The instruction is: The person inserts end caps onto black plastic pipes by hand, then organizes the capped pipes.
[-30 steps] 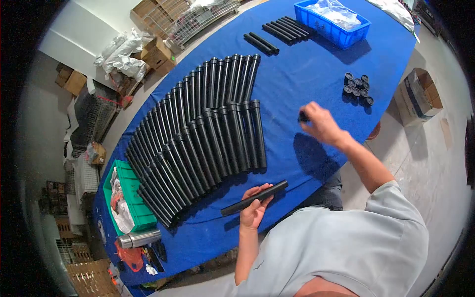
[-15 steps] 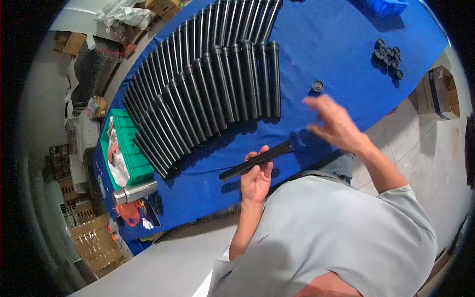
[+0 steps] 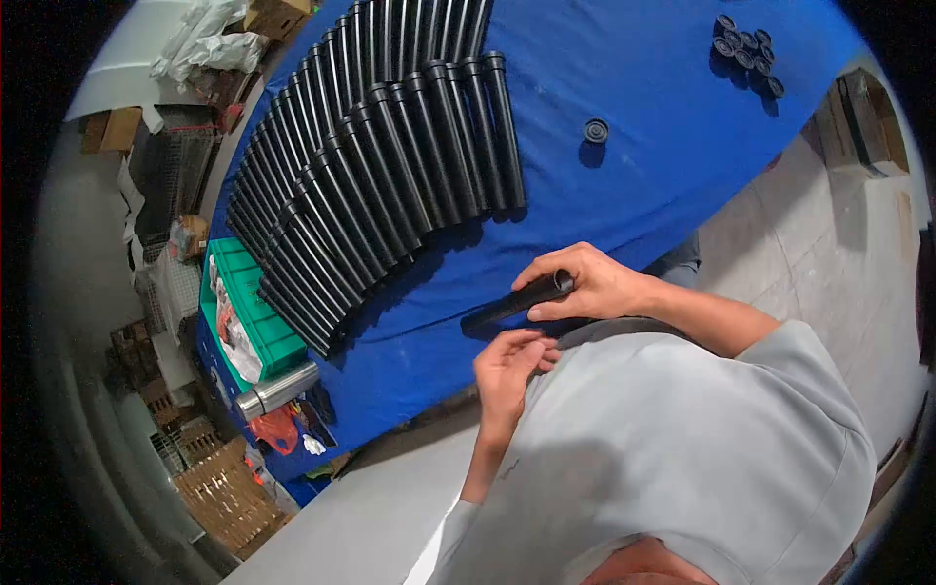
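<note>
A black tube (image 3: 515, 304) is gripped near its open end by my right hand (image 3: 606, 283), thumb on the near side and fingers over the far side. The tube's round opening faces up and to the right. Just below it is my left hand (image 3: 505, 375), its fingers loosely bent and apart, with nothing seen in them. Farther up the blue cloth lies a single round black cap (image 3: 596, 131). Several similar caps (image 3: 745, 58) sit in a cluster at the upper right. Two fanned rows of black tubes (image 3: 419, 161) lie to the left, with collars on their far ends.
A green crate (image 3: 285, 343) holding white and reddish material stands at the table's left end. Beside it are a steel flask (image 3: 278, 392) and a red plastic bag (image 3: 275, 429). The blue cloth (image 3: 634, 185) covers the table. A cardboard box (image 3: 866, 122) stands beyond the right edge.
My right hand has come down from near the single cap and taken hold of the tube. My left hand has let go of it and dropped below. The view has shifted slightly.
</note>
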### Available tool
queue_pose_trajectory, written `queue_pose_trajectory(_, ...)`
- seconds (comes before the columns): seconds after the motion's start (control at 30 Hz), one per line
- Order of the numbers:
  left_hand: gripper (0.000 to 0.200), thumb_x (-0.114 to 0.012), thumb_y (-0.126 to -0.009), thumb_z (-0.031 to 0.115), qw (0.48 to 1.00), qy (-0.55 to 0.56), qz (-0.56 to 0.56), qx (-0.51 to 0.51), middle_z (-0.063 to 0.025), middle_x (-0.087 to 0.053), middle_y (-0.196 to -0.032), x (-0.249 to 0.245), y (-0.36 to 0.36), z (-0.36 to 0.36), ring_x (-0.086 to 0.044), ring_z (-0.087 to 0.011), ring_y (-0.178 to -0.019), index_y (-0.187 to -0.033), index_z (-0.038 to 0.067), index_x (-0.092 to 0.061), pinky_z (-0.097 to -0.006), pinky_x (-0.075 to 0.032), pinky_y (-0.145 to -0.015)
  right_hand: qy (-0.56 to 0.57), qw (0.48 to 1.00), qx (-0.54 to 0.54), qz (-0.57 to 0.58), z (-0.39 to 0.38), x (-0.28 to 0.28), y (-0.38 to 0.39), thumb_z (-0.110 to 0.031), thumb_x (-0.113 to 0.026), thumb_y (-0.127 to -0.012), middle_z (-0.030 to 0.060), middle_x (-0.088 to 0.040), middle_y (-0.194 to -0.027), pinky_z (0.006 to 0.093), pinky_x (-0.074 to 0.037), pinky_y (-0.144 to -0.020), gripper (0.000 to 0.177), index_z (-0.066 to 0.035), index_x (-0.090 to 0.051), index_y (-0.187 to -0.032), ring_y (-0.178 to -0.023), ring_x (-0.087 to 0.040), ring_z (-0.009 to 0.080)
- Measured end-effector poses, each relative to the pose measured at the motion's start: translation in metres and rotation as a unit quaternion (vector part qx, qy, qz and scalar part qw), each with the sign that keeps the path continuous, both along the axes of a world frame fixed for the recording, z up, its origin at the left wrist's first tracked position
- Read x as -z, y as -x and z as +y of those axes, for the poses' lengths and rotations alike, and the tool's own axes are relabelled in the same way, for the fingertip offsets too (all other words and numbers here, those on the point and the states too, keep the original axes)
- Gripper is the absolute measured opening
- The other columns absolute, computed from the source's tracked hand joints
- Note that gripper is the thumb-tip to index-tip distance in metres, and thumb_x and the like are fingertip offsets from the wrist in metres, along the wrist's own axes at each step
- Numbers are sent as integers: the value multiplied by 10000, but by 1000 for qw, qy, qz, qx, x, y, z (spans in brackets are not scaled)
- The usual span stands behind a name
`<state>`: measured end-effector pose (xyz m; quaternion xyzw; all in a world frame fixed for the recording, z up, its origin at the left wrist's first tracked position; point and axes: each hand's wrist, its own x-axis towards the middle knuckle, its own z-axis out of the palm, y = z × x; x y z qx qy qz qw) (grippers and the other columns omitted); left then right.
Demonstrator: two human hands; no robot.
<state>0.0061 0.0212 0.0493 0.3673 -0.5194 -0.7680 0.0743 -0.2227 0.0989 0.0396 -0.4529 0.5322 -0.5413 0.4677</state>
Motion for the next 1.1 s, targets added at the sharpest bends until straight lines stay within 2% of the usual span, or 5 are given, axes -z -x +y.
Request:
queue_pose_trajectory(0.13,305,-758,-827,7,814,579,-16,-47,-137,-698,-994,-12,24,-18,-682,-288,-940,-1109,-4,-644,-380,-552,-825,-28,999,25,-5,5,-12,-3,-202,-791,-846,133,-737,-901,329,-557,-726,387,-15,-684,-1167,-791,-700,179)
queue_pose_trajectory(0.23,389,-759,-759,-6,759,648,-28,60,-143,-687,-1054,-10,49,-30,-656,-336,-1002,-1129,14,-642,-409,-529,-876,56,993,83,-68,1,-2,-15,-218,-792,-843,127,-735,-863,329,-547,-698,397,-17,-677,-1165,-772,-702,179)
queue_pose_trajectory(0.63,394,-737,-842,115,909,290,-50,296,-138,-618,-1117,-18,14,-64,-593,-244,-1069,-1177,-76,-653,-318,-460,-976,12,997,-27,-67,8,13,-16,-180,-806,-835,62,-715,-808,293,-512,-639,366,-47,-686,-1155,-713,-656,107)
queue_pose_trajectory(0.73,430,-723,-863,93,960,180,-74,202,-140,-628,-1158,-11,4,-62,-603,-223,-1080,-1245,-74,-617,-327,-472,-963,10,992,-22,-120,7,17,-17,-174,-803,-836,39,-710,-803,284,-501,-631,379,-45,-683,-1172,-695,-625,88)
queue_pose_trajectory(1.1,496,-786,-789,-13,939,288,-58,179,-105,-694,-1129,-2,9,-59,-651,-214,-1087,-1255,-31,-616,-341,-501,-982,10,999,20,48,7,16,-14,-320,-825,-818,100,-675,-884,327,-520,-681,468,-21,-678,-1146,-773,-645,196)
